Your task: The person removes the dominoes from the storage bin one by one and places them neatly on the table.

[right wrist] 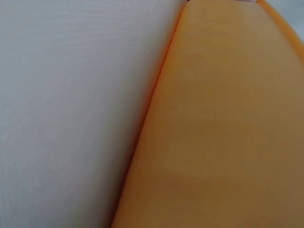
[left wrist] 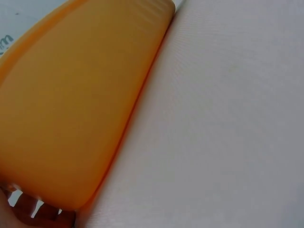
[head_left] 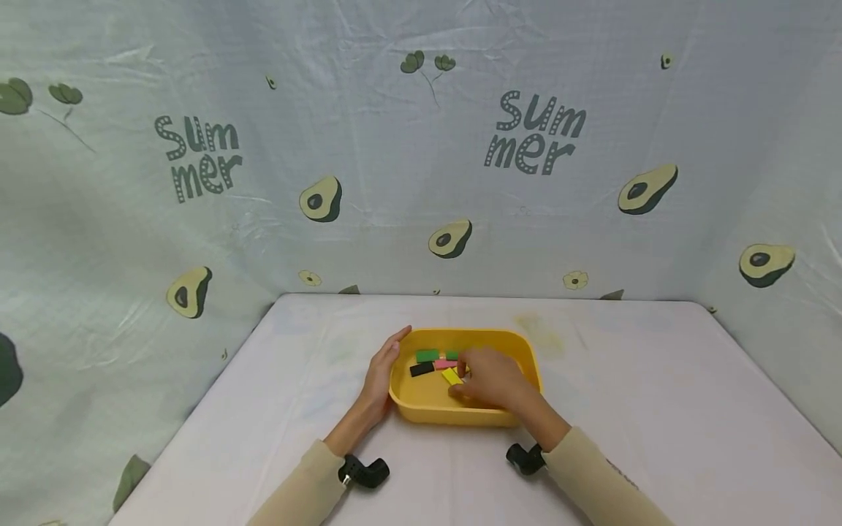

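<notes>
A yellow plastic basin (head_left: pixel 421 413) with rounded corners stands on the table. My left hand (head_left: pixel 381 371) lies along its left side, fingers extended against the outer wall; in the left wrist view its fingers (left wrist: pixel 47 212) show at the basin's far end. Inside the basin is my right hand (head_left: pixel 493 378), its thumb and forefinger bent about the near end of a small yellow block (head_left: pixel 451 376). Beside it lie a black block (head_left: pixel 422 369), a green block (head_left: pixel 427 356), a pink block (head_left: pixel 444 364) and another green piece (head_left: pixel 452 356). The right hand hides part of the basin floor.
White cloth covers the table (head_left: pixel 631 394), whose back edge meets a hanging curtain (head_left: pixel 388 146) printed with avocados. A black wrist mount (head_left: pixel 365 473) sits under the left sleeve, another black mount (head_left: pixel 525 459) by the right sleeve.
</notes>
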Available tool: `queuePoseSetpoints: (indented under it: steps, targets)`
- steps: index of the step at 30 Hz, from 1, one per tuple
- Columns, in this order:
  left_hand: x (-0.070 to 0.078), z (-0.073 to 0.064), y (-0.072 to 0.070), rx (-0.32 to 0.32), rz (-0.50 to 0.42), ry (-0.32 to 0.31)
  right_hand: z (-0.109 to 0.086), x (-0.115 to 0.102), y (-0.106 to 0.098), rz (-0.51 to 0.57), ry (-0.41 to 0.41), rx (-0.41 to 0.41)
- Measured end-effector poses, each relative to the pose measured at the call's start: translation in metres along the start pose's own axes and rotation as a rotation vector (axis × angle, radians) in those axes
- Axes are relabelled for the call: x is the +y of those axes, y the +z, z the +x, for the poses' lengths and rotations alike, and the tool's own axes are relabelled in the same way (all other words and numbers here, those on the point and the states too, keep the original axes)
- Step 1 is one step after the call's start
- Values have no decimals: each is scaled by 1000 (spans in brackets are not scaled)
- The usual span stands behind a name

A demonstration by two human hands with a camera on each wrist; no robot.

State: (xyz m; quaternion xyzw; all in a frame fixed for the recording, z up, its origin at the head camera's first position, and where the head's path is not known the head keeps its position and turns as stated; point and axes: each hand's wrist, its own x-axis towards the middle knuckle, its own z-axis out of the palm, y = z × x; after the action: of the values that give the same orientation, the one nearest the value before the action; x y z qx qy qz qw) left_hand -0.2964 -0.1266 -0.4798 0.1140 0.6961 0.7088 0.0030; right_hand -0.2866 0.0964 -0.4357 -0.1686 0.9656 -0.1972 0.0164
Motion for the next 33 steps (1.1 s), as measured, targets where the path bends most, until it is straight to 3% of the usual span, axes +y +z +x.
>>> queuePoseSetpoints:
  steps: [14, 21, 33]
  targets:
    - [0, 3, 2, 27, 13, 6, 0, 1, 0, -57, -26, -39]
    - [-1, 2, 1, 15, 24, 31, -2, -1, -1, -75, -48, -12]
    - [0, -1, 0, 15, -2, 15, -5, 1, -14, 99, -36, 36]
